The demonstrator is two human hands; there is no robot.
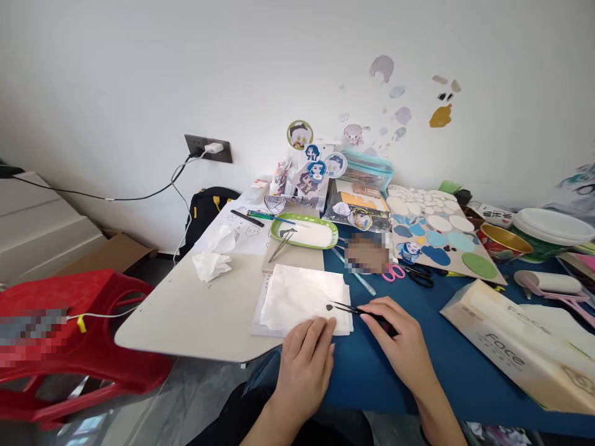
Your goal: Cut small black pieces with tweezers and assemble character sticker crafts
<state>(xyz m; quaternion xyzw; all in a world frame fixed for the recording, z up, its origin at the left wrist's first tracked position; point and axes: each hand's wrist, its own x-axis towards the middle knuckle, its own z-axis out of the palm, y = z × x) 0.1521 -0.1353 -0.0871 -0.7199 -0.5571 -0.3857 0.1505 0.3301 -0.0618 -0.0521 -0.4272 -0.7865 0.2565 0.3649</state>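
Observation:
A stack of white tissue (302, 296) lies in front of me on the table. On its right part rests a small dark piece (329, 307), with the tips of black tweezers (346, 306) just beside it; I cannot tell whether they touch it. My right hand (395, 337) is closed round the tweezers, pinching them between thumb and fingers. With fingers laid on the stack's front edge, my left hand (307, 359) is open and grips nothing. Behind the stack, a green-rimmed dish (329, 234) stands on a board, and metal tweezers (281, 246) lean on its rim.
Crumpled tissue (212, 263) lies to the left. On the right are pink scissors (394, 272), black scissors (421, 275), a board of coloured paper cut-outs (478, 265) and a tissue pack (506, 347). A red plastic stool (106, 334) stands beyond the table's left edge.

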